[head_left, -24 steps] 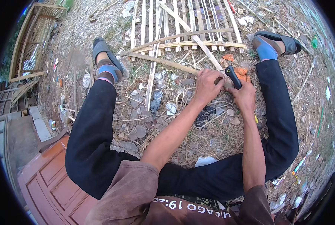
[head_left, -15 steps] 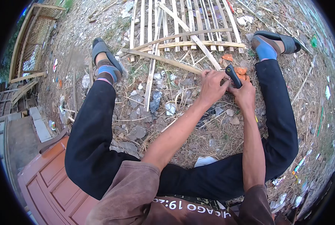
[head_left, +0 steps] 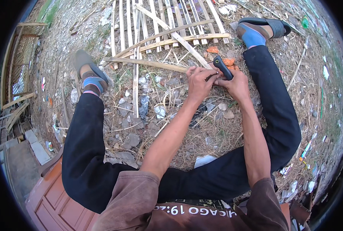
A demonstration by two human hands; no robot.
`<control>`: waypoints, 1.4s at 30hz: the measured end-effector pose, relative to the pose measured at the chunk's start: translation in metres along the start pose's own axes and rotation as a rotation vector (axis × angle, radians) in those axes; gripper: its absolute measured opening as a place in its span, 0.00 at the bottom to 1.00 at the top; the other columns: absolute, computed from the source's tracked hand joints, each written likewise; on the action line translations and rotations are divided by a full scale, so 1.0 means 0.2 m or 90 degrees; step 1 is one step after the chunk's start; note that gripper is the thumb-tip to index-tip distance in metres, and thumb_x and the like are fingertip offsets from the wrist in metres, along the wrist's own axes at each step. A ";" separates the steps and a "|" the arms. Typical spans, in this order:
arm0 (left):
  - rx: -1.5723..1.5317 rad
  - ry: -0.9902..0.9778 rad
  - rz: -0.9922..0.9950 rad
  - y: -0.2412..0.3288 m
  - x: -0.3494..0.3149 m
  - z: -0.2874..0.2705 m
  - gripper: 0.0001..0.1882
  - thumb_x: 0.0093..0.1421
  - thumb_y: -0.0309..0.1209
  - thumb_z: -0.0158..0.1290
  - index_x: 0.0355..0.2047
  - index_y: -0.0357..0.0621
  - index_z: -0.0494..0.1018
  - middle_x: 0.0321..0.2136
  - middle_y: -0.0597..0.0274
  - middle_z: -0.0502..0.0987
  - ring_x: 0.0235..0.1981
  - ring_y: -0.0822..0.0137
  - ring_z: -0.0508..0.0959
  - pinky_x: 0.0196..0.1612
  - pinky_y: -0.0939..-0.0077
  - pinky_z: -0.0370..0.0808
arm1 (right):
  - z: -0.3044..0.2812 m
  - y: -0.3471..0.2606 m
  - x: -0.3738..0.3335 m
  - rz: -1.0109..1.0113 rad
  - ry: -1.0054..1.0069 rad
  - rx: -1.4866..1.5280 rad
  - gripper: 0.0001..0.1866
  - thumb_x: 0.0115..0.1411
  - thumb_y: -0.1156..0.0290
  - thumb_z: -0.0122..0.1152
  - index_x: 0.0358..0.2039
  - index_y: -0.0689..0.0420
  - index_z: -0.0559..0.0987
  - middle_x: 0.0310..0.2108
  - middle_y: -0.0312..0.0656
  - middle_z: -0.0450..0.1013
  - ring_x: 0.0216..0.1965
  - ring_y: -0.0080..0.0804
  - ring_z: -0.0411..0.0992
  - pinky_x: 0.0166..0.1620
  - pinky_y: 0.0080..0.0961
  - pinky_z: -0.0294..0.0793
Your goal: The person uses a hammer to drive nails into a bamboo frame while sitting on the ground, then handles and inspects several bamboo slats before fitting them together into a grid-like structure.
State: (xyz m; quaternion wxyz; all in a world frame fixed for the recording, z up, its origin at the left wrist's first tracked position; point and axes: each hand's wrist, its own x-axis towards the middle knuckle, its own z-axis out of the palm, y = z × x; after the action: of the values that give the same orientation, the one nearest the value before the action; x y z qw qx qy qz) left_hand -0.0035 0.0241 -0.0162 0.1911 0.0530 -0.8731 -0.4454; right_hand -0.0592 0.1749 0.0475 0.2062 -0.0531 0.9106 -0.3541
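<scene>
I've got both hands together out front: my left hand [head_left: 197, 81] pinches a thin bamboo strip [head_left: 187, 43], my right hand [head_left: 237, 84] is clamped on a black knife handle [head_left: 222, 67]. Handle points up-left, away from me. Fingers crowd the cutting spot; a slip could nick them. Beyond lies the slat panel [head_left: 156, 23].

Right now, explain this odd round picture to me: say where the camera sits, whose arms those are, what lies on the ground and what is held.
The camera is worn on a person's head and looks down, so its wide lens bends the edges. The arms from the bottom edge are that person's own. They sit with legs spread on littered ground of dry grass and stones. Ahead lies a lattice of bamboo slats. The right hand grips a dark tool handle; the left hand pinches something beside it, too small to tell. A reddish wooden door panel lies at lower left.
</scene>
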 end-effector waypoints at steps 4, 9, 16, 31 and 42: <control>0.015 -0.025 -0.008 0.02 0.00 -0.01 0.10 0.54 0.38 0.68 0.35 0.51 0.85 0.30 0.68 0.82 0.38 0.71 0.78 0.60 0.63 0.55 | -0.22 -0.03 -0.06 0.011 0.075 0.157 0.17 0.60 0.60 0.69 0.35 0.63 0.82 0.21 0.34 0.73 0.25 0.20 0.68 0.31 0.26 0.69; -0.010 -0.058 -0.040 0.02 0.00 -0.04 0.11 0.55 0.40 0.66 0.35 0.50 0.85 0.31 0.69 0.81 0.38 0.72 0.78 0.62 0.64 0.53 | -0.49 -0.10 -0.30 0.050 0.206 0.409 0.17 0.65 0.58 0.65 0.40 0.62 0.81 0.26 0.33 0.75 0.25 0.16 0.68 0.31 0.15 0.66; -0.033 -0.121 -0.056 0.02 0.01 -0.06 0.10 0.56 0.43 0.66 0.35 0.54 0.85 0.31 0.71 0.81 0.42 0.74 0.76 0.65 0.61 0.47 | -0.53 0.02 -0.57 0.039 0.269 0.305 0.15 0.65 0.60 0.65 0.34 0.61 0.81 0.28 0.32 0.75 0.31 0.17 0.69 0.38 0.19 0.68; -0.022 -0.092 0.019 -0.01 -0.01 -0.02 0.08 0.53 0.43 0.68 0.31 0.57 0.86 0.36 0.77 0.83 0.45 0.76 0.76 0.64 0.63 0.48 | -1.02 -0.03 -1.00 0.193 0.106 0.045 0.18 0.56 0.79 0.67 0.49 0.58 0.80 0.34 0.37 0.77 0.41 0.25 0.76 0.46 0.25 0.75; -0.001 -0.080 0.014 -0.01 0.00 -0.02 0.08 0.51 0.42 0.69 0.29 0.58 0.86 0.34 0.75 0.82 0.43 0.74 0.75 0.62 0.63 0.50 | -0.88 0.10 -0.93 -0.073 -0.212 -0.476 0.18 0.58 0.71 0.64 0.44 0.64 0.68 0.23 0.53 0.74 0.29 0.53 0.76 0.34 0.47 0.73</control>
State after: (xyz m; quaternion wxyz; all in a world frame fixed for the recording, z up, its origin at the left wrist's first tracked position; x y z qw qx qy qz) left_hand -0.0031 0.0196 -0.0160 0.1411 0.0150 -0.8834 -0.4466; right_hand 0.0384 0.3452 0.2137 0.2974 -0.2320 0.9261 0.0038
